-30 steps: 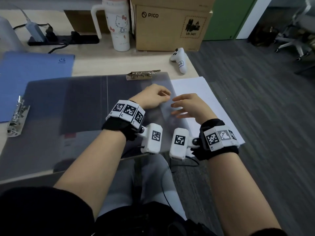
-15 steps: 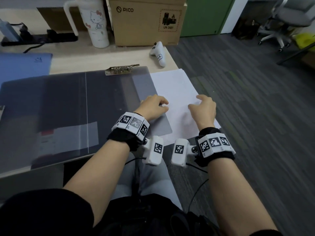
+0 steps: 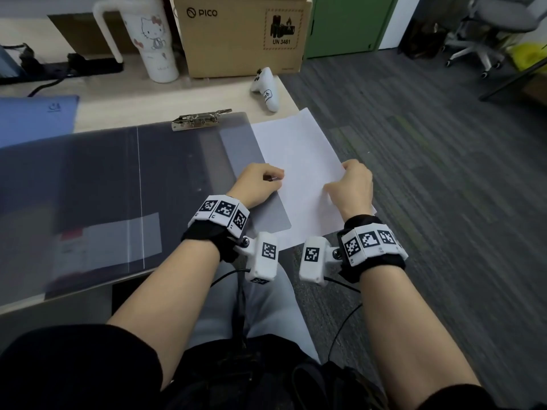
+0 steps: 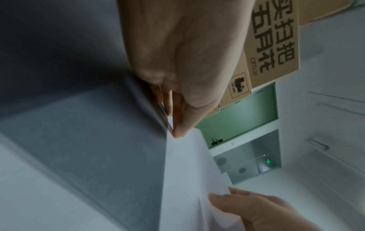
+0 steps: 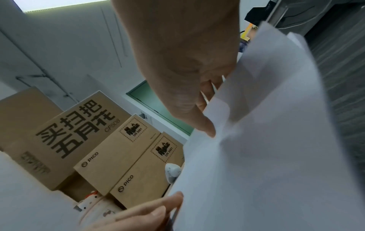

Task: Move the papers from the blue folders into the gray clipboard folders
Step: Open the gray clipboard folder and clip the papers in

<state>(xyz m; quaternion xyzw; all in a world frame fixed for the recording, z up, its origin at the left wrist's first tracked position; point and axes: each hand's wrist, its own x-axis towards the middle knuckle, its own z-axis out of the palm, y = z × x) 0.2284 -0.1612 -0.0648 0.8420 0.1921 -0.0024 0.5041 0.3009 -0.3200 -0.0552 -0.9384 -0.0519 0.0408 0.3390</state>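
Head view: both the left hand [image 3: 257, 184] and right hand [image 3: 352, 184] pinch papers [image 3: 299, 161] beside the gray clipboard folder [image 3: 177, 184].

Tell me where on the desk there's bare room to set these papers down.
Free: the gray clipboard folder, left of both hands and below its metal clip. Crowded: the back edge, with tumbler, cardboard box and controller.

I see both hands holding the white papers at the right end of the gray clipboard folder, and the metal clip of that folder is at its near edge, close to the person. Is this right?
Not quite. The metal clip sits at the far edge of the gray clipboard folder, away from the person, as the head view shows. The rest holds: the left hand and right hand both hold the white papers at the folder's right end.
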